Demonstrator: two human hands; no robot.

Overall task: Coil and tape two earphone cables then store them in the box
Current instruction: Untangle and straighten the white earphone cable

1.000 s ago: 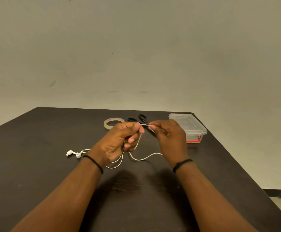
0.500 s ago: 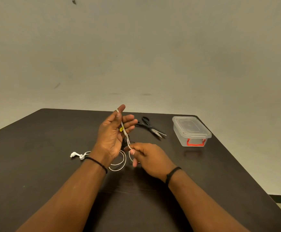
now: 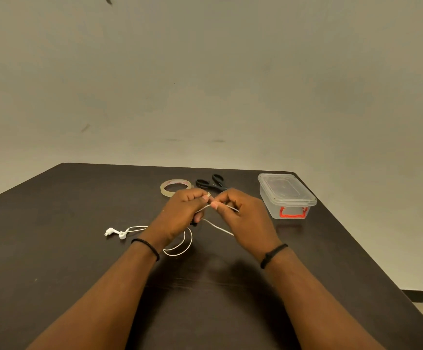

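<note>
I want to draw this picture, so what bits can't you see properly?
All from the head view:
- Cable: the stretch inside the left hand is hidden by its curled fingers, so the coil count is unknown.
- Scissors: blades hidden behind the right hand.
- Tape: near edge covered by the left hand.
- Box: contents unclear through the cloudy plastic.
- Second cable: not visible.

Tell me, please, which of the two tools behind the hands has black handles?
The scissors, lying right of the pale, see-through tape roll.
</note>
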